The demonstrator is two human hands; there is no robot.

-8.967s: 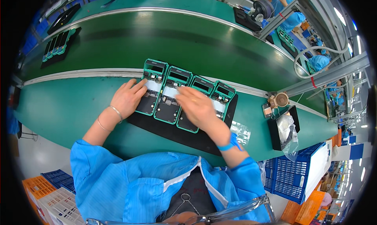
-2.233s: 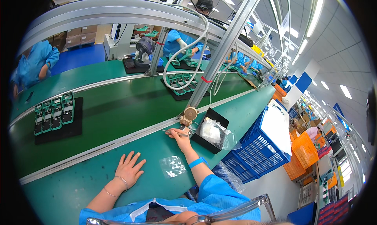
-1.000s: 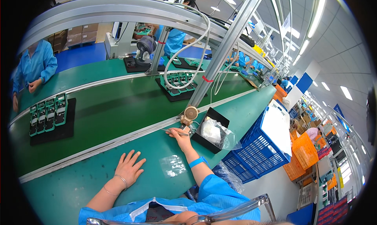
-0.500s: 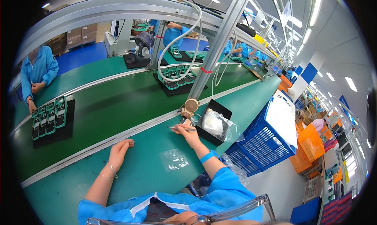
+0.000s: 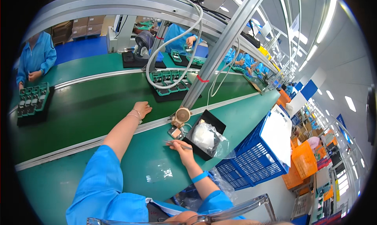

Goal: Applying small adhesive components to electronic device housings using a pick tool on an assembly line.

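Observation:
My left hand [image 5: 142, 109] reaches out over the dark green conveyor belt [image 5: 94, 111], holding nothing, its fingers loosely bent and apart. Ahead of it, on a black mat, stands a row of several green-framed units [image 5: 171, 83]; my fingers do not touch them. Over the near bench my right hand [image 5: 181, 150] grips thin metal tweezers [image 5: 187, 147], tips pointing left. Just beyond their tips is a small block with a pale top [image 5: 175, 132], beside a small beige fan [image 5: 182, 116]. Right of that hand sits a black box [image 5: 217, 123] holding a white clump and clear plastic bag [image 5: 204, 136].
A slanted metal post [image 5: 220, 48] and a looping white cable [image 5: 149, 64] rise beyond the belt's near rail. A blue crate [image 5: 251, 154] stands at the right. Clear film [image 5: 159, 174] lies on the near bench. Across the belt, a co-worker [image 5: 36, 60] is beside another row of units [image 5: 33, 99].
My left hand has gone from the near bench out over the belt, its arm now stretched forward. My right hand still holds the tweezers. A co-worker at the back now holds up a green unit.

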